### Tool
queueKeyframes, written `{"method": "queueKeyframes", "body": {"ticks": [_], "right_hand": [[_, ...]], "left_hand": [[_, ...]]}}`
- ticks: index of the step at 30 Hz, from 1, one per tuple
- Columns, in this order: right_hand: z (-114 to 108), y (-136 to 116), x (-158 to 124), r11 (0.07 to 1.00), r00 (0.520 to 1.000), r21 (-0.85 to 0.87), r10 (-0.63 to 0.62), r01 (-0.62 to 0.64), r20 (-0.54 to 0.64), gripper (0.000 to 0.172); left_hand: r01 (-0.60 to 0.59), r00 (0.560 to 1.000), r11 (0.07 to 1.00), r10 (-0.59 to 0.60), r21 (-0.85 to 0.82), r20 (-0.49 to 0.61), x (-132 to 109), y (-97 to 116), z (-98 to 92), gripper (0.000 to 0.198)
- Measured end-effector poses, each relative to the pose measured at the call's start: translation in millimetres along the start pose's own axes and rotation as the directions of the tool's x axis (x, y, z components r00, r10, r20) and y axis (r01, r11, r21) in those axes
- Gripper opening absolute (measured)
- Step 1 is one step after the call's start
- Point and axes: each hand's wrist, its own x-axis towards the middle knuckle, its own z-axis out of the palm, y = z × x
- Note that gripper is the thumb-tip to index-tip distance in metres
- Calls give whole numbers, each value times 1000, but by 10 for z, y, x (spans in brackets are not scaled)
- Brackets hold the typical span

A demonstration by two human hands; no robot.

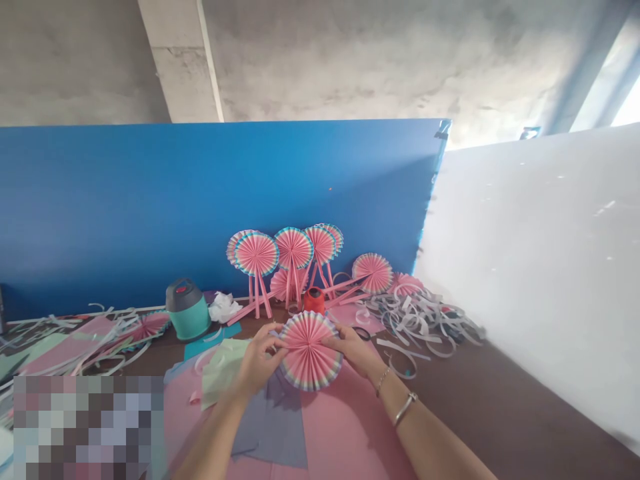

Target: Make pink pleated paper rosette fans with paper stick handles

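Note:
A round pleated pink paper fan [309, 351] with a striped edge is held between both hands above the table. My left hand [259, 358] pinches its left side with closed fingers. My right hand [356, 348] grips its right side, fingers closed; that wrist wears bracelets. Under the fan lie pink, purple and pale green paper sheets [320, 427].
Several finished pink fans on sticks [293, 257] lean on the blue board [150, 207]. A teal lidded container [187, 309], a red spool [314, 300], crumpled white paper [223, 307] and heaps of paper strips [425, 320] lie around. A white board [540, 267] stands at right.

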Motion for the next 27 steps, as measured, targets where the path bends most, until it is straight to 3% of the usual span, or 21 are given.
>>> {"method": "queueKeyframes", "body": {"ticks": [9,19,27], "right_hand": [[-29,21,2,998,1000,59,-30,29,9,40],[51,-56,-27,993,997,95,-68,70,-24,46],[4,12,8,995,995,95,-30,39,-91,39]], "left_hand": [[-12,998,1000,13,16,-60,13,-7,-13,9],[80,991,995,-86,-56,-103,0,-84,30,11],[-27,988,1000,29,16,-151,4,-96,34,13]]}}
